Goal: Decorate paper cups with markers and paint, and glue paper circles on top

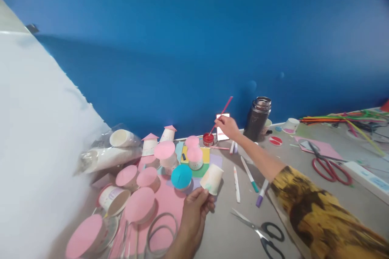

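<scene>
My right hand reaches far forward, pinched on a thin pink-handled paintbrush whose tip dips into a small pot of red paint by the blue wall. My left hand is closed on a white paper cup, holding it tilted just above the table. Beside that cup stands a cup with a teal paper top, and around it several upside-down cups with pink paper tops.
A dark steel flask stands right of the paint pot, with a phone leaning behind my right hand. Markers lie mid-table. Black scissors lie near the front, red scissors and pipe cleaners to the right. A stacked cup sleeve lies left.
</scene>
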`<action>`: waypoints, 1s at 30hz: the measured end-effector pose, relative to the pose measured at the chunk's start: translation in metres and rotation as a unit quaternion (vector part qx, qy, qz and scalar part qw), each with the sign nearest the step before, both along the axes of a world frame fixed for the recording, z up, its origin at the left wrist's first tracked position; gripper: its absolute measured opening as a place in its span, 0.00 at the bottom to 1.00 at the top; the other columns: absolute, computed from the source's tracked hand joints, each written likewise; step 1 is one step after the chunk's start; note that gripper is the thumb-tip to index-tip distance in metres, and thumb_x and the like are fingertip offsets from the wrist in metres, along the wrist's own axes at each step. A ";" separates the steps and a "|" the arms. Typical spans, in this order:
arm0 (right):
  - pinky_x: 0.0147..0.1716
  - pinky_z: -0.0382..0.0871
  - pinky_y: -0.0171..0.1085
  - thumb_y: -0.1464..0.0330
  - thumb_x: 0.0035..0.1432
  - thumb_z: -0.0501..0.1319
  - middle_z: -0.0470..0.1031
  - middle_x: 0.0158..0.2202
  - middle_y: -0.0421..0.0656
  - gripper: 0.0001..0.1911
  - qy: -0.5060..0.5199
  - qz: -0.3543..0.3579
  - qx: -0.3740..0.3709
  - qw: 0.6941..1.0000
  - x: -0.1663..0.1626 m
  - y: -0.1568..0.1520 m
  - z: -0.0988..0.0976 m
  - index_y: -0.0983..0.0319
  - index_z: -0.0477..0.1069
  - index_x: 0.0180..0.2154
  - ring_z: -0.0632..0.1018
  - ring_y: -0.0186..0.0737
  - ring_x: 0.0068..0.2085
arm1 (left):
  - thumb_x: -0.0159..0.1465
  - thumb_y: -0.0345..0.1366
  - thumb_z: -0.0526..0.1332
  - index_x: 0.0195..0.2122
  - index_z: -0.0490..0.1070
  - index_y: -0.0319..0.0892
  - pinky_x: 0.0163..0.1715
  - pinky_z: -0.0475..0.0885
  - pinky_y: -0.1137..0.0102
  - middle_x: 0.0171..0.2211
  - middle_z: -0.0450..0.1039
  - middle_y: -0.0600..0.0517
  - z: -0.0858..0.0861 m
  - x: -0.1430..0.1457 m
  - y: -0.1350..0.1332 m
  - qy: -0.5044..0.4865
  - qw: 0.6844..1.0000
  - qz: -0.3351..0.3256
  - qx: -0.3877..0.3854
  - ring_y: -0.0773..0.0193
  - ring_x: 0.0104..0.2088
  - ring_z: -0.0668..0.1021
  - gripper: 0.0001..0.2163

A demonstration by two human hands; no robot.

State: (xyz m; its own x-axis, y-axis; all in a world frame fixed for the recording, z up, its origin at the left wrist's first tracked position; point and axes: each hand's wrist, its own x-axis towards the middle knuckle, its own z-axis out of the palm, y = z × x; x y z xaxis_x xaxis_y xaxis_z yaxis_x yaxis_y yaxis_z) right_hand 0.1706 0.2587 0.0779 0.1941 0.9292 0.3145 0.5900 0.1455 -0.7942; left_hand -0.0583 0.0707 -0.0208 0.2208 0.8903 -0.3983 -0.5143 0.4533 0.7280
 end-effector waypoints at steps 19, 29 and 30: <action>0.20 0.70 0.33 0.66 0.66 0.66 0.83 0.32 0.46 0.05 0.246 -0.030 0.155 0.956 -0.009 -0.285 -0.031 0.59 0.80 0.42 0.76 0.36 0.26 | 0.58 0.27 0.72 0.34 0.81 0.34 0.36 0.81 0.68 0.35 0.83 0.42 0.076 0.002 -0.036 -0.101 0.992 0.072 -0.035 0.59 0.35 0.83 0.03; 0.25 0.75 0.32 0.73 0.67 0.63 0.82 0.36 0.42 0.09 0.124 0.040 0.230 0.964 -0.025 -0.285 -0.012 0.57 0.80 0.44 0.79 0.35 0.28 | 0.46 0.46 0.80 0.28 0.83 0.36 0.36 0.77 0.67 0.31 0.81 0.44 0.070 0.001 -0.048 0.028 0.993 0.066 0.091 0.59 0.35 0.80 0.18; 0.25 0.75 0.32 0.74 0.66 0.63 0.82 0.37 0.42 0.09 0.116 0.049 0.236 0.963 -0.026 -0.285 -0.011 0.57 0.80 0.45 0.79 0.35 0.29 | 0.46 0.46 0.80 0.28 0.83 0.36 0.36 0.77 0.66 0.30 0.80 0.45 0.069 0.001 -0.048 0.036 0.993 0.066 0.095 0.59 0.35 0.80 0.18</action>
